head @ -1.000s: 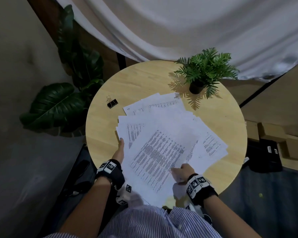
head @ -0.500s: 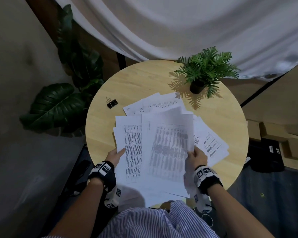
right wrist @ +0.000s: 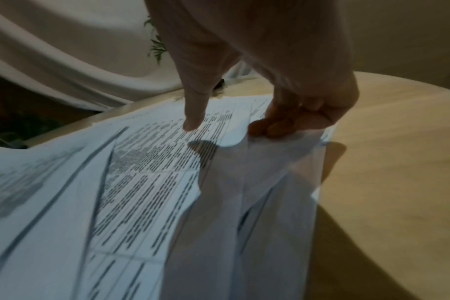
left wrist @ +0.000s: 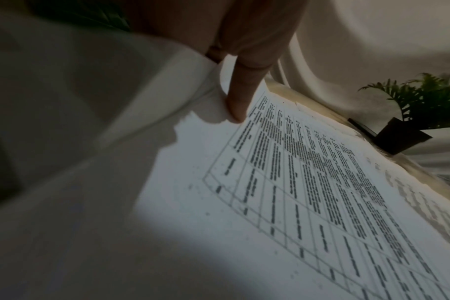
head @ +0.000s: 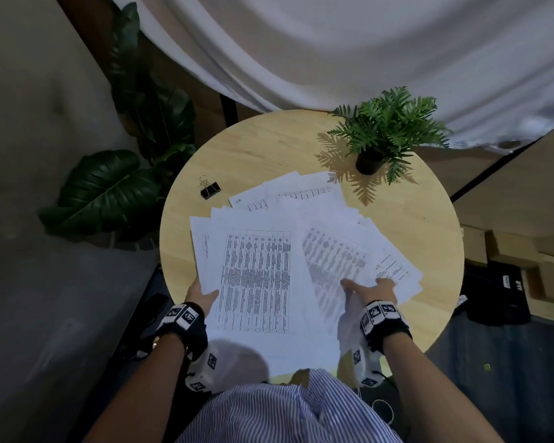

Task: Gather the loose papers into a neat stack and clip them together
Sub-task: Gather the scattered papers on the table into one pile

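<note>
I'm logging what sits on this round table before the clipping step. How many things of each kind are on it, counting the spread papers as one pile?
Pile of loose papers: 1 (sheets overlap too much to count)
Black binder clip: 1
Potted fern: 1
Total: 3

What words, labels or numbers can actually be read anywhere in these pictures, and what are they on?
None can be read.
White printed paper sheets on the round wooden table: tables of dark text, too blurred.
Black box on the floor: a white label and pale marks, too small.
Black wristbands: square black-and-white coded markers, patterns rather than words.
Small green mark on the dark floor: unreadable.
</note>
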`<action>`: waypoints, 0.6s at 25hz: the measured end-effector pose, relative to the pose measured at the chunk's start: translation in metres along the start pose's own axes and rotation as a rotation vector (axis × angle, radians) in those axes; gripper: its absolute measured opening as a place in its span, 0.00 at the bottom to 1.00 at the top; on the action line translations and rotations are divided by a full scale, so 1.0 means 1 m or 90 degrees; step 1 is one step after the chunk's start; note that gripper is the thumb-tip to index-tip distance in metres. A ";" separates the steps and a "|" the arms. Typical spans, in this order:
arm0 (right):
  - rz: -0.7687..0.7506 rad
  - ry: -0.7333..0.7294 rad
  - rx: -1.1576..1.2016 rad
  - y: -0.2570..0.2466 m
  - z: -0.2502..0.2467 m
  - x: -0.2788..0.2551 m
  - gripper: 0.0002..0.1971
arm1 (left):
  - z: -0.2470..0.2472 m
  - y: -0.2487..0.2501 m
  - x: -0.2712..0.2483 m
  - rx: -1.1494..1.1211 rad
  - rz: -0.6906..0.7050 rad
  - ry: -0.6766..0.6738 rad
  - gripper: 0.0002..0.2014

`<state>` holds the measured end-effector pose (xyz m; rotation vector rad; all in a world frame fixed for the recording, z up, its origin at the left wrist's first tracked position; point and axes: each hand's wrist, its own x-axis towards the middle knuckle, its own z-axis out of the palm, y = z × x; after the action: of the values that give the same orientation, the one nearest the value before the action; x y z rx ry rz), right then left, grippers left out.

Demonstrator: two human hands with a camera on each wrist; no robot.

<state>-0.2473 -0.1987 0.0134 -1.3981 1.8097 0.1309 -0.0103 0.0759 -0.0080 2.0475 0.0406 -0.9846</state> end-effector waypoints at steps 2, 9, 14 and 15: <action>-0.039 -0.065 -0.003 -0.001 0.018 0.005 0.37 | 0.012 0.004 -0.006 0.024 0.008 -0.013 0.29; -0.170 -0.109 0.119 0.000 0.051 -0.036 0.21 | 0.019 0.005 -0.011 0.078 -0.008 -0.096 0.29; -0.224 0.048 0.073 -0.027 -0.021 -0.031 0.08 | 0.026 0.005 -0.015 0.026 -0.007 -0.052 0.27; -0.295 0.133 0.096 -0.030 -0.042 -0.030 0.10 | 0.027 0.005 -0.014 0.019 -0.010 -0.048 0.27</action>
<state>-0.2434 -0.2095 0.0722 -1.7282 1.5682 -0.3973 -0.0348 0.0577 -0.0046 2.0389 0.0021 -1.0772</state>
